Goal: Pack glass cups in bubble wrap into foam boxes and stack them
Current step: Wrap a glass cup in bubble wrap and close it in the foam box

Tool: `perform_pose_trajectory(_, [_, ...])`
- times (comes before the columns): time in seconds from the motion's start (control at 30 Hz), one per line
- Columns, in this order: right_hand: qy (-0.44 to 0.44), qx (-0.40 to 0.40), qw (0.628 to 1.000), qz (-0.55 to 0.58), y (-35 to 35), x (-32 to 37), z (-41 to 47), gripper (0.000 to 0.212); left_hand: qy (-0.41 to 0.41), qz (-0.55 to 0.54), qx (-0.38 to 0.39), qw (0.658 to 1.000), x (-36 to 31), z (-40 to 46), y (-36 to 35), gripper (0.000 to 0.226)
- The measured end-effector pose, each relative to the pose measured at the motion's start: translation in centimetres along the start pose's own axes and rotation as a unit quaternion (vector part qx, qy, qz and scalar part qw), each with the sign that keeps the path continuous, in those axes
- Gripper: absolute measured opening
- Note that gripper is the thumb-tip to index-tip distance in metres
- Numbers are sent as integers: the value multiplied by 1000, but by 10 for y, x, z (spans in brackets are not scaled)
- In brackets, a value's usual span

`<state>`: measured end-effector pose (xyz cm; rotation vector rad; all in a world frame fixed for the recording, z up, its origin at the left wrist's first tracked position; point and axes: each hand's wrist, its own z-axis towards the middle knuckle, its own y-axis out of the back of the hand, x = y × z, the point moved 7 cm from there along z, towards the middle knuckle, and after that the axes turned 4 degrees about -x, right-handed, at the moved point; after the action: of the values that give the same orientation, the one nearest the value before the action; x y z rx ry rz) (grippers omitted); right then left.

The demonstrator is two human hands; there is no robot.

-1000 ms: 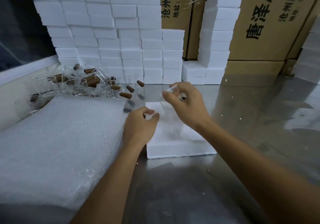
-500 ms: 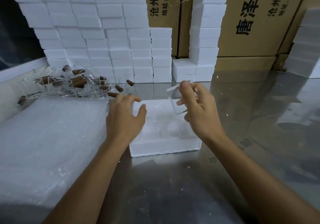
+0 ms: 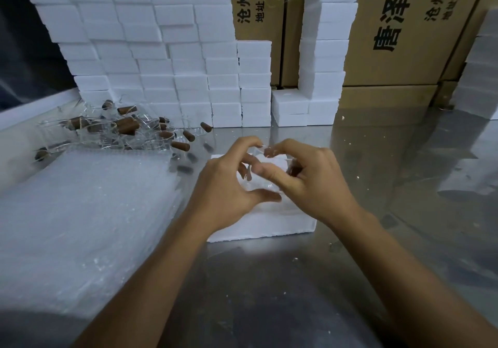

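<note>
Open foam box [image 3: 258,226] sits on the steel desk [image 3: 269,280] at centre, near wall facing the camera; its inside is mostly hidden by both hands, so contents can't be confirmed. Left hand [image 3: 223,186] and right hand [image 3: 312,180] meet right above the box, fingers curled around a clear glass cup [image 3: 262,183] in transparent wrap; left thumb lies under it, right index and thumb pinch its upper edge. Cup is see-through, outline blurred, and I can't tell whether it touches the box. Stack of bubble wrap sheets [image 3: 80,226] lies flat just left of the box. Behind that, a loose pile of glass cups with brown wooden handles [image 3: 121,129], some tipped over. Closed white foam boxes [image 3: 161,65] are stacked like a wall at the back, a shorter column [image 3: 323,51] to the right, cardboard cartons [image 3: 390,38] with printed characters behind.
</note>
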<state>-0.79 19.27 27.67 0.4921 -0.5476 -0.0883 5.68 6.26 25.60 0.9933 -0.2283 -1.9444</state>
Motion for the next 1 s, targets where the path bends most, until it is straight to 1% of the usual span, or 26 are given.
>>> perform_pose_trajectory(0.1, [18,43,999,24,-2,0,0,72,29,7,-17,999,12,1,7,75])
perform_pose_trajectory(0.17, [20,79,997,19,-4,-3,-4,83,55,4,-22,998,18,0,10,78])
perform_pose_trajectory(0.2, [23,90,996,12,-4,-4,-8,85,61,0,-19,998,19,0,9,81])
perform_pose_trajectory(0.27, [27,88,996,2,-2,-8,-12,79,60,-5,-10,998,16,0,6,81])
perform_pose_trajectory(0.37, [21,54,998,-14,4,-10,-14,64,46,-9,-5,999,14,1,2,73])
perform_pose_trajectory(0.43, [18,35,999,-27,5,-9,-14,55,30,40,-11,999,12,1,5,67])
perform_pose_trajectory(0.5, [22,21,999,-45,6,-8,-15,52,-2,117,-43,992,6,1,15,54])
perform_pose_trajectory(0.57, [24,13,998,-58,7,-9,-16,52,-34,173,-95,980,0,2,29,38])
perform_pose_trajectory(0.63, [21,9,998,-62,8,-10,-16,53,-44,208,-144,966,-8,3,42,22])
perform_pose_trajectory(0.7, [18,2,998,-54,9,-9,-15,52,-38,237,-198,950,-16,4,57,11])
perform_pose_trajectory(0.73, [18,-9,999,-44,10,-8,-15,51,-21,254,-225,940,-18,4,64,9])
perform_pose_trajectory(0.8, [12,-35,999,-25,14,-8,-13,51,49,295,-250,921,-13,6,78,9])
perform_pose_trajectory(0.9, [1,-40,999,-18,17,-10,-12,53,189,362,-246,879,15,2,99,9])
perform_pose_trajectory(1.0, [-6,-44,999,-19,17,-12,-14,54,312,387,-208,842,45,-10,114,13])
